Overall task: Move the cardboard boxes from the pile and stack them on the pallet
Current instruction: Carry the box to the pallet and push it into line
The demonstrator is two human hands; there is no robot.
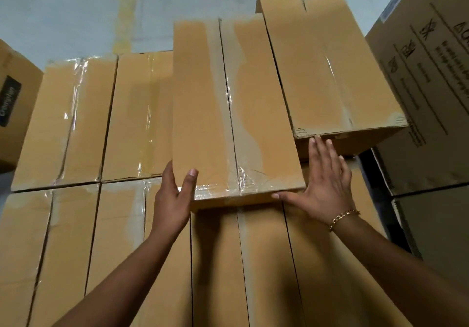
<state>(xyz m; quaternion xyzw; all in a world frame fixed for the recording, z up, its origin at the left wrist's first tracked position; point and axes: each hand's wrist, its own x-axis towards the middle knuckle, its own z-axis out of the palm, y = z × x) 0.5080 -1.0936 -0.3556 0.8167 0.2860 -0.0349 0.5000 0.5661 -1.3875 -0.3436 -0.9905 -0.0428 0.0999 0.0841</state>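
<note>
While our left hand [172, 199] grips the near corner of the long brown taped cardboard box [228, 108], our right hand [327, 182] lies spread flat beside it, and the box sits on more brown boxes [76, 225]

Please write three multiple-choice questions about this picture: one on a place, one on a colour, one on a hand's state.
1. Where does the thumb of the left hand lie?
A) on top of the raised box
B) on the floor
C) on a shelf

2. What colour is the bracelet on the right wrist?
A) blue
B) gold
C) black

3. How is the right hand?
A) a fist
B) holding tape
C) fingers straight and spread

Answers: 1 A, the thumb rests on the box top; 2 B, the chain shines gold; 3 C, its fingers lie apart, holding nothing.
</note>
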